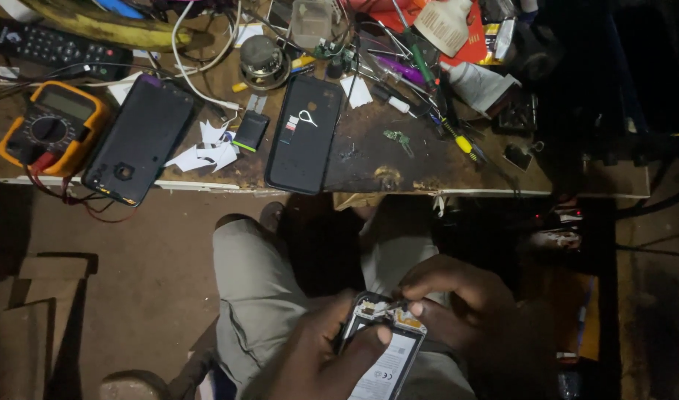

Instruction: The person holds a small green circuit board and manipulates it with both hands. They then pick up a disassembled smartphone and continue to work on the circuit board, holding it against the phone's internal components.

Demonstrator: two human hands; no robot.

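Observation:
An opened phone [388, 355] with its back off rests over my lap, its white battery showing. My left hand [321, 355] grips the phone's left side, thumb across the battery's top. My right hand [458, 304] pinches a thin metal tool [390, 304] at the phone's top edge, by the circuit board. On the workbench [369, 159] above lie two black phone back covers, one [141, 141] at the left and one [305, 133] in the middle.
A yellow multimeter [52, 127] with red leads sits at the bench's left end, a black remote [54, 46] behind it. Screwdrivers, tweezers, paper scraps, a small battery [250, 130] and cables crowd the back. Wooden pieces [28, 311] stand on the dirt floor at left.

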